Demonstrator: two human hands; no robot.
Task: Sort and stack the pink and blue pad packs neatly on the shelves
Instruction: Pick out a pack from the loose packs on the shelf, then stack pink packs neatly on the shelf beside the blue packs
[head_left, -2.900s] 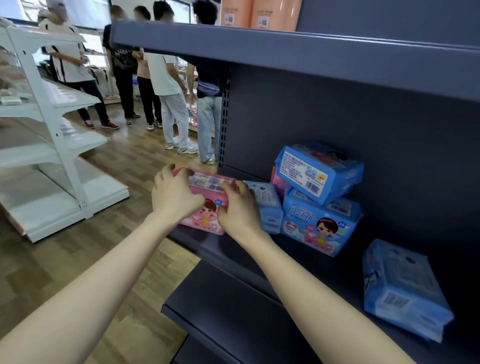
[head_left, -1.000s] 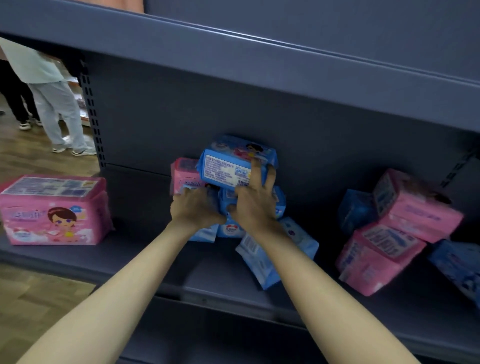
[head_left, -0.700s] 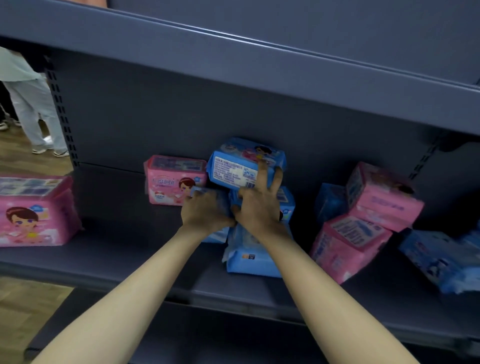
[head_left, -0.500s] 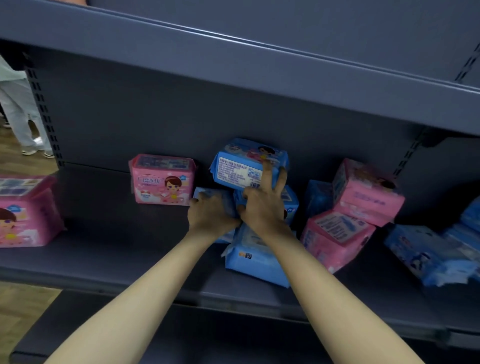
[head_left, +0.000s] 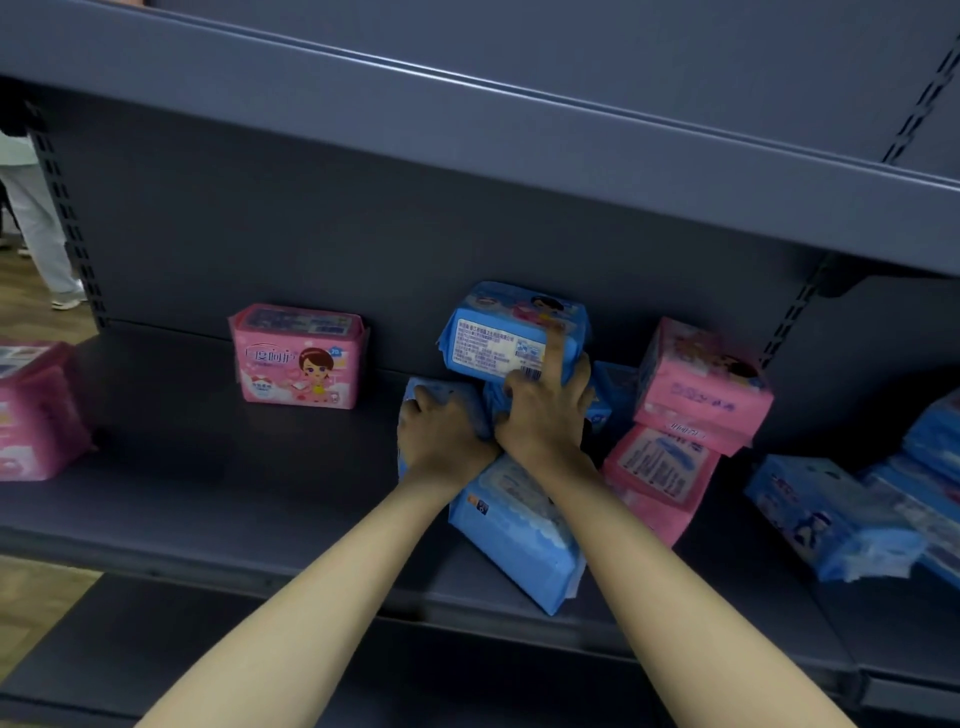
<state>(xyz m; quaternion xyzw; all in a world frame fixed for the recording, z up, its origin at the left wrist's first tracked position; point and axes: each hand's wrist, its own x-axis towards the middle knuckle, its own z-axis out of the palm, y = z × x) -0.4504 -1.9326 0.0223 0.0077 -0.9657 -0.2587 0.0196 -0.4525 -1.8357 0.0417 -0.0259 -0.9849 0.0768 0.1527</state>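
while both hands are pressed into a cluster of blue packs at the middle of the dark grey metal shelf (head_left: 208, 509), the top blue pack (head_left: 498, 338) is seen tilted, its white label panel turned outward with rows of fine print too small to read and a barcode at the lower right. the forefinger of the right hand (head_left: 545, 421) is laid straight up across that barcode, the other fingers are bent against the packs beneath, and whether anything is pinched cannot be told. the fingers of the left hand (head_left: 441, 441) are curled over the upper edge of a lower blue pack (head_left: 441, 389), which is gripped. a front blue pack (head_left: 524, 540) is laid flat and askew near the shelf lip, its soft, glossy film crinkled at the sealed end.

to the left an upright pink pack (head_left: 298, 358) is stood apart, printed with large white chinese characters, a cartoon girl and a small blue roundel. a second pink pack (head_left: 36, 410) is cut by the left edge. two tumbled pink packs (head_left: 701, 384) are piled just right of the hands, one showing a printed label panel, and loose blue packs (head_left: 831, 514) are heaped further right. an upper shelf (head_left: 467, 130) is hung overhead.
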